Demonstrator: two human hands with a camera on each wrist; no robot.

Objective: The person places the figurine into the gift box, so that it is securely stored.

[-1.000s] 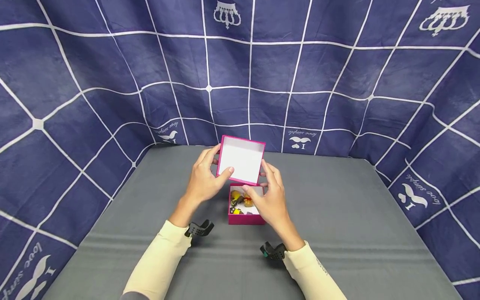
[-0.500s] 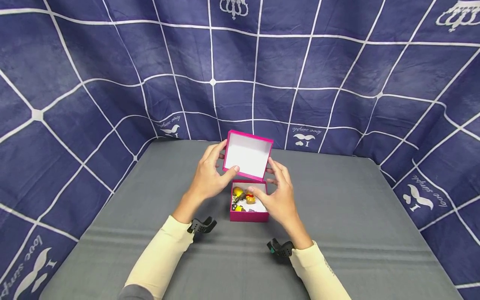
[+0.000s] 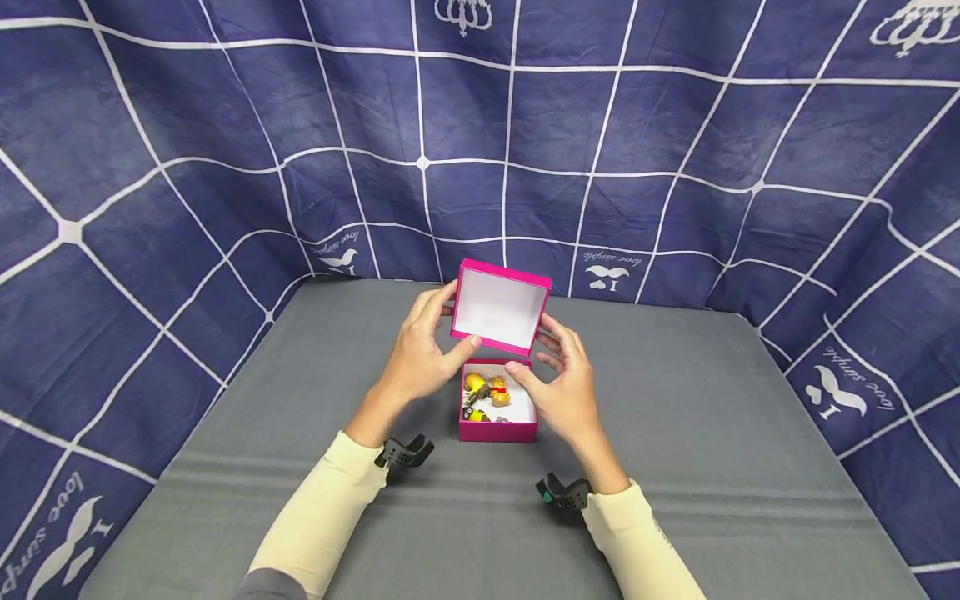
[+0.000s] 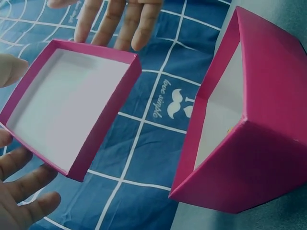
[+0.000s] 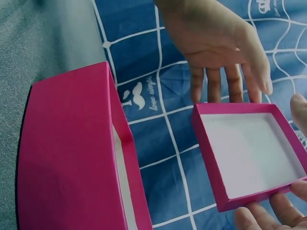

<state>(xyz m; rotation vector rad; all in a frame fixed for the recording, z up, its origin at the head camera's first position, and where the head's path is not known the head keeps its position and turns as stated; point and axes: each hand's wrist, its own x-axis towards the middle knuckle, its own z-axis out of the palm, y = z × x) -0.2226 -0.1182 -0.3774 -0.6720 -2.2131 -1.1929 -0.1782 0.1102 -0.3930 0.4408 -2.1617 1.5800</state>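
Note:
A pink box lid (image 3: pixel 501 308) is tilted up in the head view, its white inside facing me. My left hand (image 3: pixel 423 350) holds its left side, the thumb by the lower left corner. At the lid's right side, my right hand (image 3: pixel 566 387) supports the edge with its fingers; that thumb stands apart, below the corner. Under the lid sits the matching pink box (image 3: pixel 495 431), with its top uncovered. Inside it lie small figures, including a yellow-and-dark one (image 3: pixel 476 383) and an orange bear-like one (image 3: pixel 499 392) with a red band. Both wrist views show the lid (image 4: pixel 72 105) apart from the box.
A grey cloth-covered table (image 3: pixel 675 433) spreads around the box. Behind and at the sides hangs a dark blue curtain (image 3: pixel 630 125) with white grid lines. A black wrist strap (image 3: pixel 405 452) sits on each forearm.
The lid has shifted slightly right and up, tilting more upright. My right hand has moved a little right, its thumb away from the box, uncovering more of the figures. The camera view also shifted.

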